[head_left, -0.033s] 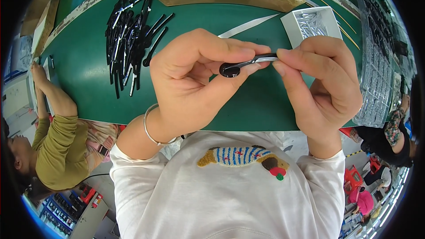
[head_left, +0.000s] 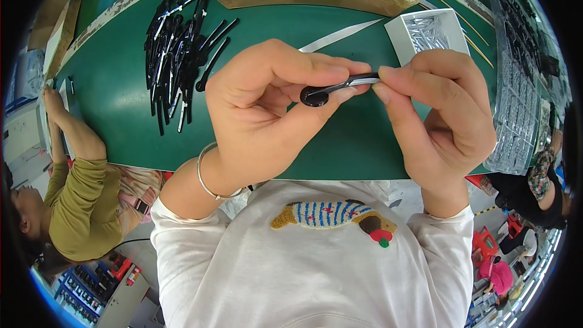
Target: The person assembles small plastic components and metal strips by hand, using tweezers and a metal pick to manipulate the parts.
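In the head view, the black piece [head_left: 318, 95] is near the centre of the frame, above the green table [head_left: 118, 130], with its round end to the left; the left hand [head_left: 258, 112] pinches it about the middle between thumb and fingers, and the right hand [head_left: 448, 112] closes thumb and forefinger at its right end, with almost no gap. In my judgement, the left pinch should be firm and the right one light, with even pressure along the silver strip [head_left: 365, 81], so that nothing bends, slips or gets scratched.
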